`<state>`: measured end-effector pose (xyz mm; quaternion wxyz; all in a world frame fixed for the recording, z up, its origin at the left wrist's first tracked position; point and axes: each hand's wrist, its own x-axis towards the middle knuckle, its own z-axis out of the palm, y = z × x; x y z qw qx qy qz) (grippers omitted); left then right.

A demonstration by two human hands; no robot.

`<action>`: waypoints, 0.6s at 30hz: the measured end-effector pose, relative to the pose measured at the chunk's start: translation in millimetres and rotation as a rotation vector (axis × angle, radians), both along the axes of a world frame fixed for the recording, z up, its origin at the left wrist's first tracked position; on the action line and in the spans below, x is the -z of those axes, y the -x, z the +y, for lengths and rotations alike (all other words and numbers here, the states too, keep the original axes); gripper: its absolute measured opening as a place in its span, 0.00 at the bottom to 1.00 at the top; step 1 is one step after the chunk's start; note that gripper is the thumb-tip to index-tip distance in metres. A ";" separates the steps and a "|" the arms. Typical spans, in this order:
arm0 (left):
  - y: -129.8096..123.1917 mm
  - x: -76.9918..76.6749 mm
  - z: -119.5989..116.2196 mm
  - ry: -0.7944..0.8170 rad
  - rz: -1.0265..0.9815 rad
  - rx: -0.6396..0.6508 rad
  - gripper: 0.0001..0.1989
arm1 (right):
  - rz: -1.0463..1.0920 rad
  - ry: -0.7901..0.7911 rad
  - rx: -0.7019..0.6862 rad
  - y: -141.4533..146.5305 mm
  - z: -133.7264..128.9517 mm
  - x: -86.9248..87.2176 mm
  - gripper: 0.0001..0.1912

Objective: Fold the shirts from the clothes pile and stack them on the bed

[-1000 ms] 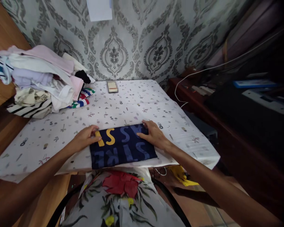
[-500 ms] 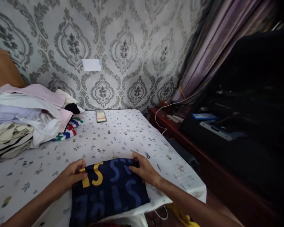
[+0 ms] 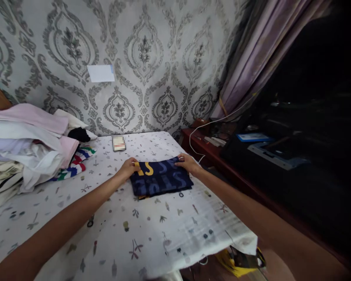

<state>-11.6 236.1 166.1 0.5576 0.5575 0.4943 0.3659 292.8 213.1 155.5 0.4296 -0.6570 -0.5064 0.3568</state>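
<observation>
A folded navy garment (image 3: pixel 160 180) with yellow and blue printed letters lies toward the far right part of the bed-like surface, its kind not clear from the fold. Its far left corner is pinched by my left hand (image 3: pixel 129 168), fingers closed. My right hand (image 3: pixel 188 163) grips the far right corner between thumb and fingers. Under the garment spreads a white patterned sheet (image 3: pixel 111 234). Both arms reach well forward.
A heap of clothes (image 3: pixel 29 140) sits at the left. A small card-like item (image 3: pixel 118 143) lies near the wall. Along the right runs a dark red ledge (image 3: pixel 199 146) with a white cable (image 3: pixel 190 142); a yellow item (image 3: pixel 234 265) is below the sheet's edge.
Both hands have carried the navy garment forward, away from me, from the near edge to farther up the sheet. The view has shifted slightly to the right.
</observation>
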 end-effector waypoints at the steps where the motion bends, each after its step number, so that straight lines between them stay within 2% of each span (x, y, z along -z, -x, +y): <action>1: -12.5 2.1 14.6 -0.013 0.004 -0.008 0.15 | -0.015 -0.006 0.023 -8.7 13.5 -2.3 0.20; 5: -49.7 5.8 71.8 -0.092 0.036 -0.061 0.16 | -0.092 -0.063 0.083 -33.4 69.3 -12.4 0.17; 11: -71.0 8.1 143.2 -0.180 0.120 -0.174 0.15 | -0.269 -0.137 0.137 -46.2 152.8 -21.6 0.16; 14: -77.8 12.3 169.8 -0.208 0.159 -0.207 0.15 | -0.359 -0.157 0.160 -48.9 182.3 -22.6 0.18; 18: -85.5 16.2 197.4 -0.256 0.189 -0.195 0.15 | -0.481 -0.162 0.192 -50.3 207.6 -24.5 0.19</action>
